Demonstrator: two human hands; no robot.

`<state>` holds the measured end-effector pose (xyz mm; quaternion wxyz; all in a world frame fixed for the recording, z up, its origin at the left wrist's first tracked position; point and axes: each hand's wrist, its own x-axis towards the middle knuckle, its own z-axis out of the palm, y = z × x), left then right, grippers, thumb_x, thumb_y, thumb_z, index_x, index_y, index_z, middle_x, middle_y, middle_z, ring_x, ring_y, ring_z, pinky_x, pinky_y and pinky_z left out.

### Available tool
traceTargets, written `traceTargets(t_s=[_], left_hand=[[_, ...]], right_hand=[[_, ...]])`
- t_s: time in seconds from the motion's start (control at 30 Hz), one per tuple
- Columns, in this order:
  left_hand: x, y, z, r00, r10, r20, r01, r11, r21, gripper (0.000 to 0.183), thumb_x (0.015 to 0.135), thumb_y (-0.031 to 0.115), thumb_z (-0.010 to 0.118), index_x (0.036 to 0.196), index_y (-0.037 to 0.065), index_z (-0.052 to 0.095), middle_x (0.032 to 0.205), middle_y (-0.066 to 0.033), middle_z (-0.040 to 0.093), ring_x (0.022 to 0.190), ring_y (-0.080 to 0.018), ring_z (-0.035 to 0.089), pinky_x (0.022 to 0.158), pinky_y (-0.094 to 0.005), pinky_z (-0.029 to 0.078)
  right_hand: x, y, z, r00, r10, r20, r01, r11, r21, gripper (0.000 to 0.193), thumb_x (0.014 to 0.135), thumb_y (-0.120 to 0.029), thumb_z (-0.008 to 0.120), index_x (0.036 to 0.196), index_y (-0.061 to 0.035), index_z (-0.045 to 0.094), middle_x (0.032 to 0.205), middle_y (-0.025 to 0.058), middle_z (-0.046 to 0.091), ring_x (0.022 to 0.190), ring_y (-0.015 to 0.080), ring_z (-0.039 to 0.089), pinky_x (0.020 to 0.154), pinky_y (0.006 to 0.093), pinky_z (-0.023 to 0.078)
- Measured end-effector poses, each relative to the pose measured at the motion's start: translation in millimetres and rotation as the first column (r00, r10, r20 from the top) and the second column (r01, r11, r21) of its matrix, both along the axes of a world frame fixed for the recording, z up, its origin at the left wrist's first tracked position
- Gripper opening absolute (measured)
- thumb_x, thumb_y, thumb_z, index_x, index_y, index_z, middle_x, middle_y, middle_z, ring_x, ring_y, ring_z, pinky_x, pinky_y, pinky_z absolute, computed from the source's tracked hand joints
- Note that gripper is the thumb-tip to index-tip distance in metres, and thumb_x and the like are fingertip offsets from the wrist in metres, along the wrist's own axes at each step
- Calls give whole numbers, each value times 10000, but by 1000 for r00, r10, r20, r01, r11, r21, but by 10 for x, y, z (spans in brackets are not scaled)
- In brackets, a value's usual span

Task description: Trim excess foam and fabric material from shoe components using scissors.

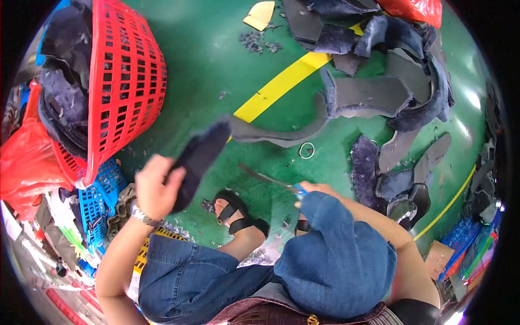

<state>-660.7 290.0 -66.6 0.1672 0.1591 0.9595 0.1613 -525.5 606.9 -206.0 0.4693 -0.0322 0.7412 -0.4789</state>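
My left hand (pixel 157 187) grips a dark, fuzzy-edged insole (pixel 203 157) by its near end, fingers closed round it and thumb over its face. The insole slants up and to the right above the floor. My right hand (pixel 314 189) is closed on a long-bladed cutting tool (pixel 271 180) with a blue handle. Its thin blade points left, apart from the insole; whether it has a second blade cannot be made out. Several cut insoles (pixel 364 168), fuzzy or smooth grey, lie on the floor right of my right hand.
A red plastic basket (pixel 127 81) full of dark fuzzy material stands at the left, a blue basket (pixel 97 200) below it. Grey foam-backed offcuts (pixel 368 95) are heaped at the far right. Yellow tape (pixel 281 84) crosses the green floor. A white ring (pixel 306 150) lies near the offcuts.
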Motion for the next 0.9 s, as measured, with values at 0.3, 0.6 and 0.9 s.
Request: traceTargets(t_s=[0.3,0.6,0.9], left_hand=[[-998,1478,-1133,941,-320,-111,307,944,-119,219,833,284,417,811,102,536,708,-139,587,675,-309,584,578,-437,464],[-366,1764,-1741,928,-137,346,151,988,-13,352,724,317,575,935,36,552,828,-210,596,800,-350,574,702,-453,449],[-280,1205,-1626,840,-12,542,-60,992,115,354,680,290,639,806,-37,587,767,-208,604,716,-308,588,652,-384,451]], right_hand=[[-78,326,-157,984,-171,-51,171,831,529,610,771,-600,422,958,-24,492,806,260,583,802,413,568,695,474,447],[-29,221,-89,932,-363,-3,334,853,400,496,786,-524,471,865,-35,493,755,224,573,778,411,559,649,478,426],[-178,2,-50,880,-351,-318,449,834,320,426,787,-404,549,1029,-71,438,757,165,589,668,380,574,594,451,443]])
